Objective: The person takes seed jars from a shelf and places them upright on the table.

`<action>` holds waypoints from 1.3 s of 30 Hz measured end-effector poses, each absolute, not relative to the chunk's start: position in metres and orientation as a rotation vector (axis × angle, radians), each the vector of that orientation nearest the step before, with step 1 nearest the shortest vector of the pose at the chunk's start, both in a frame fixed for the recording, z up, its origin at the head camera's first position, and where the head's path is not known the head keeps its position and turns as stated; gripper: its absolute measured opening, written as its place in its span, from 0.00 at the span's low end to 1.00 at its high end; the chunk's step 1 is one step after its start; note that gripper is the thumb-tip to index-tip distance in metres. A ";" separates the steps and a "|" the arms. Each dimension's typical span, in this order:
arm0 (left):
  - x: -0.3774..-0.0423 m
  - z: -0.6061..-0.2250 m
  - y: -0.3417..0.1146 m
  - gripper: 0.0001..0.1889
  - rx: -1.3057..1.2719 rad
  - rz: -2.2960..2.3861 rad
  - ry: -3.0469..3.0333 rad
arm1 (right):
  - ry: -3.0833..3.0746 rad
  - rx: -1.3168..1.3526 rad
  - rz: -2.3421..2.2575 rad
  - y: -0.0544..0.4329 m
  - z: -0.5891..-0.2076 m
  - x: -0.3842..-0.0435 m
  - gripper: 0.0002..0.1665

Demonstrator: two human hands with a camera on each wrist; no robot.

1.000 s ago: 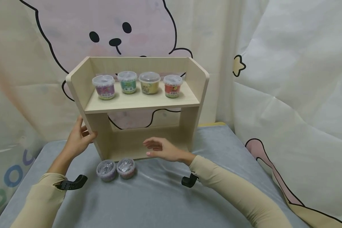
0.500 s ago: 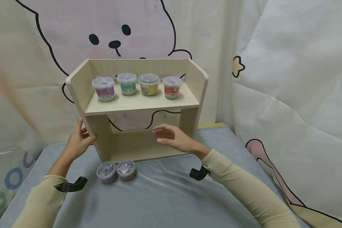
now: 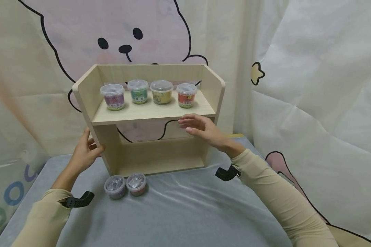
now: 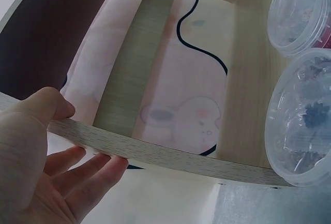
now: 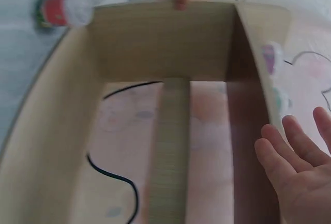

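Shelf (image 3: 151, 111): pale wood-grain — two tiers
Left hand (image 3: 84, 151): thumb and fingers pinch shelf's side
Right hand (image 3: 207, 132): fingers loosely extended — empty

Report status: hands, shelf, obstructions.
Left hand grips shelf at left. Right hand empty, near right side. Four tubs up top. Two tubs in front, possible obstruction.

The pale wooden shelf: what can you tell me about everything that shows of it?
The pale, wood-look shelf has two side panels, sloped at their upper front corners, joined by an upper and a lower board. Gaps in its back show the printed backdrop. It stands upright on a grey-blue cloth, with four small, clear-lidded plastic tubs on its upper board. The bare left hand grips its left side; the bare right hand is near the upper board's front edge, contact unclear.
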State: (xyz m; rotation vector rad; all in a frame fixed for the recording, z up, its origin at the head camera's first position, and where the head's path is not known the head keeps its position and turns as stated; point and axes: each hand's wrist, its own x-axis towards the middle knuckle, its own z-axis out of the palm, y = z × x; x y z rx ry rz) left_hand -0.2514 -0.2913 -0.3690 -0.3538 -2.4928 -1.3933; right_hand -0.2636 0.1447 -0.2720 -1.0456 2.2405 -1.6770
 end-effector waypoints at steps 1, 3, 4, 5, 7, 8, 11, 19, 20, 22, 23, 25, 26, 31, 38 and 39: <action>-0.252 -0.369 -0.291 0.49 -0.357 -1.396 -2.491 | 2.234 -1.038 -1.701 0.147 -0.268 -0.265 0.29; -0.253 -0.370 -0.290 0.48 -0.364 -1.399 -2.487 | 2.223 -1.026 -1.753 0.150 -0.260 -0.269 0.29; -0.253 -0.370 -0.290 0.48 -0.367 -1.402 -2.484 | 2.217 -1.020 -1.783 0.152 -0.257 -0.270 0.29; -0.253 -0.370 -0.290 0.48 -0.369 -1.403 -2.484 | 2.221 -1.017 -1.809 0.153 -0.253 -0.273 0.29; -0.253 -0.369 -0.289 0.48 -0.369 -1.404 -2.484 | 2.225 -0.994 -1.875 0.155 -0.247 -0.277 0.29; -0.253 -0.369 -0.289 0.47 -0.371 -1.404 -2.484 | 2.234 -0.976 -1.912 0.156 -0.244 -0.280 0.29; -0.253 -0.368 -0.289 0.47 -0.372 -1.408 -2.485 | 2.284 -0.890 -2.010 0.158 -0.239 -0.288 0.29; -0.253 -0.369 -0.289 0.48 -0.358 -1.406 -2.493 | 2.341 -0.660 -2.126 0.152 -0.234 -0.309 0.33; -0.253 -0.369 -0.289 0.48 -0.358 -1.407 -2.493 | 2.328 -0.644 -2.129 0.150 -0.233 -0.311 0.34; -0.253 -0.369 -0.289 0.48 -0.357 -1.406 -2.494 | 2.307 -0.621 -2.118 0.147 -0.231 -0.317 0.36; -0.253 -0.368 -0.289 0.48 -0.356 -1.408 -2.494 | 2.302 -0.609 -2.107 0.145 -0.230 -0.319 0.36; -0.252 -0.368 -0.289 0.48 -0.359 -1.411 -2.492 | 2.278 -0.587 -2.096 0.141 -0.228 -0.324 0.38; -0.252 -0.368 -0.289 0.48 -0.362 -1.411 -2.491 | 2.267 -0.581 -2.093 0.140 -0.227 -0.327 0.39; -0.252 -0.367 -0.289 0.47 -0.375 -1.411 -2.482 | 2.230 -0.550 -2.072 0.136 -0.221 -0.335 0.44; -0.251 -0.366 -0.290 0.46 -0.356 -1.405 -2.489 | 2.248 -0.481 -1.946 0.132 -0.215 -0.340 0.49; -0.251 -0.366 -0.291 0.46 -0.356 -1.403 -2.491 | 2.263 -0.474 -1.928 0.131 -0.215 -0.340 0.50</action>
